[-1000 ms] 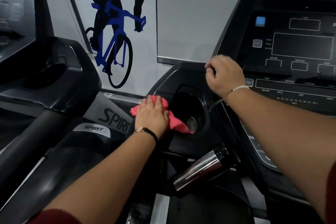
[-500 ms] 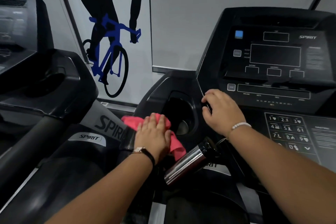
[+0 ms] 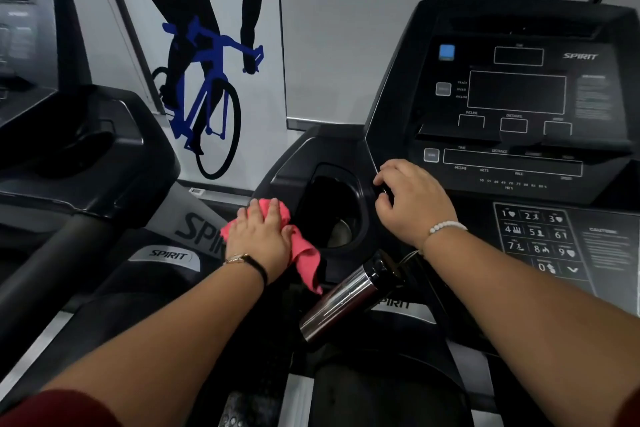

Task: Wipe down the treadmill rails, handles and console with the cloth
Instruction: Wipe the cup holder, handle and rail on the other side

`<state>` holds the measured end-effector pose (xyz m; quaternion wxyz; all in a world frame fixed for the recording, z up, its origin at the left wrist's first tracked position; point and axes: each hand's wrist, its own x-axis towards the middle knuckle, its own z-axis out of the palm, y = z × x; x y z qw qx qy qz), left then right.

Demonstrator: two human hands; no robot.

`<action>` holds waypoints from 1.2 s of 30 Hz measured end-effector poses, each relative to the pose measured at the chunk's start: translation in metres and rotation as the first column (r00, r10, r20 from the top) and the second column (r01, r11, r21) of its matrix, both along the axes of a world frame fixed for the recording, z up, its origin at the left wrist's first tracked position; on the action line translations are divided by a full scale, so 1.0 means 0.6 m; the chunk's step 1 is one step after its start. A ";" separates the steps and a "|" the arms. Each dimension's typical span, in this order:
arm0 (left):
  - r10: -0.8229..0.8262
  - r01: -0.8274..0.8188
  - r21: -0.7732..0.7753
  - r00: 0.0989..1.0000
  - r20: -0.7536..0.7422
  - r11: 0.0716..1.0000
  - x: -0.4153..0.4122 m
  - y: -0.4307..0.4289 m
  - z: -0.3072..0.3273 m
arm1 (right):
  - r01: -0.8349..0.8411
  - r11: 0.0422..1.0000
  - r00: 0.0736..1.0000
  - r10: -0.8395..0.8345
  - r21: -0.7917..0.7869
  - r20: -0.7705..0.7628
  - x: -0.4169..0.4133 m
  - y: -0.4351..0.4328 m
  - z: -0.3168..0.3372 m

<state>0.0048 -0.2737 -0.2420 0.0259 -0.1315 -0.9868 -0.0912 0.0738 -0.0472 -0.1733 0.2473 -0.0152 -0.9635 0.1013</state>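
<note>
My left hand [image 3: 259, 240] lies flat on a pink cloth [image 3: 304, 255] and presses it against the black housing just left of the cup holder [image 3: 334, 210]. One corner of the cloth hangs down to the right. The treadmill console [image 3: 519, 97] with its dark display and keypad [image 3: 538, 241] fills the right side. At the console's left edge, beside the cup holder, rests my right hand [image 3: 414, 204] with its fingers curled over the ridge. A steel bottle [image 3: 349, 298] dangles on a cord below my right wrist.
A second treadmill [image 3: 79, 146] stands close on the left, its dark handrail [image 3: 38, 274] slanting toward me. A cyclist mural [image 3: 207, 80] covers the wall behind. The running deck [image 3: 381, 392] is below my arms.
My right hand came down from the upper left of the console to its lower left edge. My left hand rubbed the cloth back and forth beside the cup holder. The bottle swung along.
</note>
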 end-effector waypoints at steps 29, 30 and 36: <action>-0.532 0.529 0.067 0.847 0.017 0.846 0.062 0.040 -0.002 | 0.033 0.998 0.999 -0.033 0.052 0.009 -0.001 -0.003 -0.003; -0.576 0.575 0.046 0.817 0.022 0.817 0.051 0.030 -0.004 | 0.035 0.998 0.999 -0.035 0.055 0.010 -0.001 -0.003 -0.003; -0.482 0.502 -0.108 0.860 0.169 0.858 0.027 0.087 0.042 | 0.036 0.997 0.999 -0.037 0.062 0.009 -0.004 -0.004 -0.002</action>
